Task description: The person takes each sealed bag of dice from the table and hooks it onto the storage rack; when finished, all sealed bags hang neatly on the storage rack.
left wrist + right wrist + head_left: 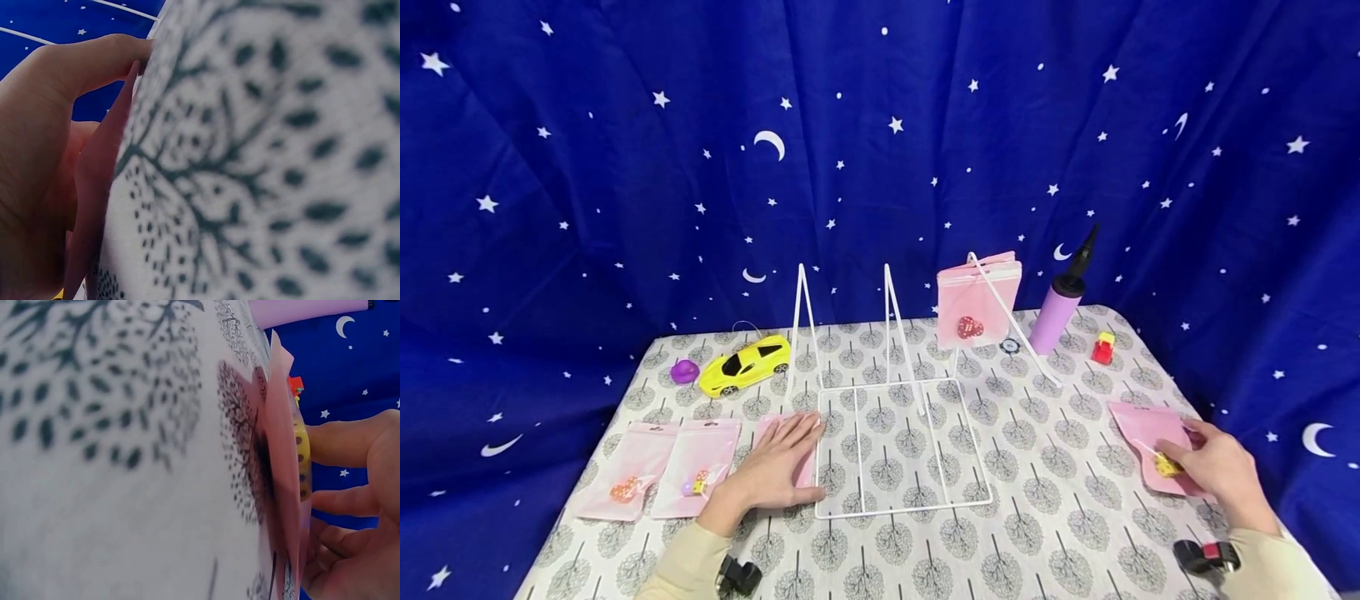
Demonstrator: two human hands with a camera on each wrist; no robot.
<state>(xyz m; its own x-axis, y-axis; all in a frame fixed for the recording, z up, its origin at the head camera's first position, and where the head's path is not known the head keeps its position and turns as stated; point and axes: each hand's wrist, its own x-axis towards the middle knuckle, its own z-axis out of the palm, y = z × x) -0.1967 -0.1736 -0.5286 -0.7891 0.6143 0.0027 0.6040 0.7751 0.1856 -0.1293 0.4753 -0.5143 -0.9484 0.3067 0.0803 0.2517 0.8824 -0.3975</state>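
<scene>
Two pink pouches (pixel 1150 442) flat, right hand (pixel 1221 471) pinching.

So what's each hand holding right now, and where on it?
Left hand lies flat on a pink pouch, gripping nothing. Right hand pinches another pouch at its near edge, by the yellow die inside.

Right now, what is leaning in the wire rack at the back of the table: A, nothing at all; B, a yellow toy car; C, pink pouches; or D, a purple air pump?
C: a stack of pink pouches leans against the rightmost upright of the white wire rack, with a red die showing through the front one.
</scene>
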